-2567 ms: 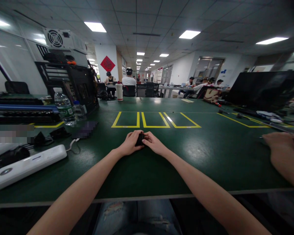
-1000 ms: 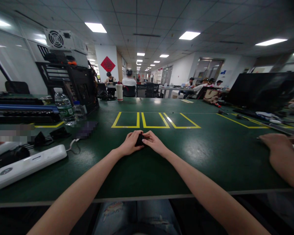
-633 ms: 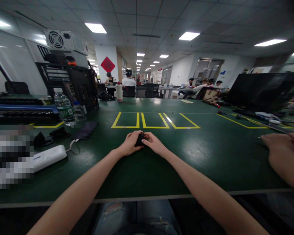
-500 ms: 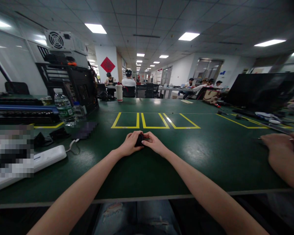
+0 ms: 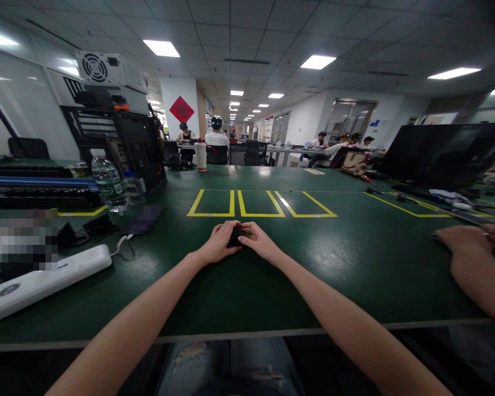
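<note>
**Green bench, open-plan room; small black part in both hands**

While your forearms stretch out over the dark green matte table top (image 5: 355,258), your left hand (image 5: 218,242) and right hand (image 5: 259,241) meet at its middle, fingers of both curled closed around a small black object (image 5: 234,235). It sits between your fingertips, low over the table, just short of the yellow taped rectangles (image 5: 260,203).

Surface: glossy patches reflect the ceiling panel lights. At your left lie a long white power strip (image 5: 45,280) with its cable, black adapters, and two clear plastic water bottles (image 5: 107,181) before a black open computer case (image 5: 127,143). Far right, a large black flat panel (image 5: 445,151) leans on the bench. Room: long open office, tiled ceiling, a red diamond-shaped wall sign (image 5: 181,108), seated people at distant tables.

Hard to make out: your fingers cover most of the black object, so its shape and make cannot be told. A patch at the left edge is pixelated. Another person's forearm and hand (image 5: 466,247) enter from the right, cut off by the frame; what that hand touches is not clear. Your knees show below the table edge, dim.
</note>
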The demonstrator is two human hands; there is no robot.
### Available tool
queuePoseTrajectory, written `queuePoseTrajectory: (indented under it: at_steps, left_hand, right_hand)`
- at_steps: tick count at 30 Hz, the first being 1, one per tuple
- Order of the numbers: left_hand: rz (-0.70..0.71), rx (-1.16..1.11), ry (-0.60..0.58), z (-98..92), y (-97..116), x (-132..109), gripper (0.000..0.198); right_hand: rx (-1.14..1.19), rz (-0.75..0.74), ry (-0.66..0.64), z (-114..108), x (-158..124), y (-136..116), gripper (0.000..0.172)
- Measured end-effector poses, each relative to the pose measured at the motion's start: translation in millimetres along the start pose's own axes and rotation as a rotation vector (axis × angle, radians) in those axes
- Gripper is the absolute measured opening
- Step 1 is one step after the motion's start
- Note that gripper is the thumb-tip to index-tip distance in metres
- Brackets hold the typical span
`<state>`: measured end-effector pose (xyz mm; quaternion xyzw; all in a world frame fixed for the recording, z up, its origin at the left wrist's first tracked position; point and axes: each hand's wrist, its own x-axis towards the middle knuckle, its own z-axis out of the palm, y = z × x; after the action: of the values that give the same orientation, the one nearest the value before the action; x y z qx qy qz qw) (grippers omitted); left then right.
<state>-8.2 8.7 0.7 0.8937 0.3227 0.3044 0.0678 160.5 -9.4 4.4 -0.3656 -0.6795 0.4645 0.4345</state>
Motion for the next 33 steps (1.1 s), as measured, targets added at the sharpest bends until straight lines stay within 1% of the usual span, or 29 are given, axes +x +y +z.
queuePoseTrajectory:
  at_steps: [4, 7, 9, 13, 15, 20, 25, 28, 30, 33]
  left_hand:
    - [-0.004, 0.003, 0.007, 0.6, 0, 0, 0.057]
    - [-0.004, 0.009, 0.005, 1.1, -1, 0, 0.057]
    - [-0.007, 0.01, 0.0, 1.1, -1, 0, 0.058]
    - [-0.012, 0.015, -0.007, 0.6, -1, 0, 0.059]
    - [-0.01, 0.016, -0.009, 0.6, -1, 1, 0.059]
    - [-0.013, 0.015, -0.007, 0.8, 1, 1, 0.059]
    - [-0.022, 0.028, -0.001, -0.3, 4, 0, 0.056]
    - [-0.03, 0.041, -0.002, 0.6, 4, -1, 0.055]
    - [-0.033, 0.051, 0.002, 3.3, 3, 0, 0.056]
    - [-0.027, 0.066, 0.032, 9.7, 3, 3, 0.058]
  right_hand:
    - [0.021, -0.03, -0.038, -2, 3, 3, 0.03]
    - [0.055, -0.039, -0.081, -3, 2, 3, 0.034]
    - [0.071, -0.03, -0.08, -2, 0, 2, 0.034]
    - [0.072, -0.029, -0.037, 0, -2, -2, 0.026]
    - [0.057, -0.031, -0.029, 1, -2, -3, 0.025]
    - [0.015, 0.004, -0.011, 0, 0, 0, 0.034]
    - [0.018, 0.0, -0.066, -3, -1, -2, 0.03]
    - [0.042, -0.004, -0.093, -4, -3, -4, 0.032]
    - [0.047, -0.026, -0.072, -3, -3, -5, 0.028]
    - [0.03, -0.067, 0.01, -3, -1, -3, 0.021]
